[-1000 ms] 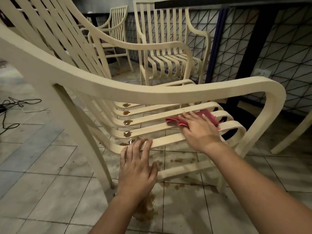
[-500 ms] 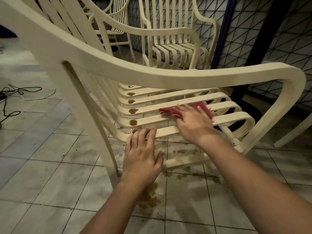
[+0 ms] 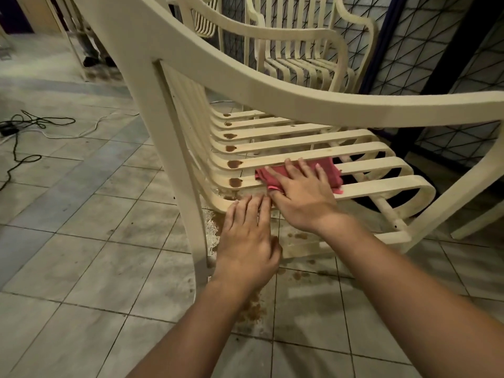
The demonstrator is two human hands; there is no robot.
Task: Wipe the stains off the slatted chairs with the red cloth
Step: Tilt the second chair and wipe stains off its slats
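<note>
Head view: flat right hand (image 3: 302, 195) presses the red cloth (image 3: 328, 170), now slid closer to the unwiped stains (image 3: 235, 182); flat left hand (image 3: 245, 238) steadies the chair (image 3: 300, 102).

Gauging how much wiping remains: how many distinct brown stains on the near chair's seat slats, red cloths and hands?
Brown stains: 6 (a seventh, faint smear not counted)
Red cloth: 1
Hands: 2, left hand and right hand
Total: 9

Part of red cloth (image 3: 331, 170) hidden under right hand (image 3: 302, 197), chair back (image 3: 131, 34) cut off at top, cable (image 3: 16, 145) leaving left edge
</note>
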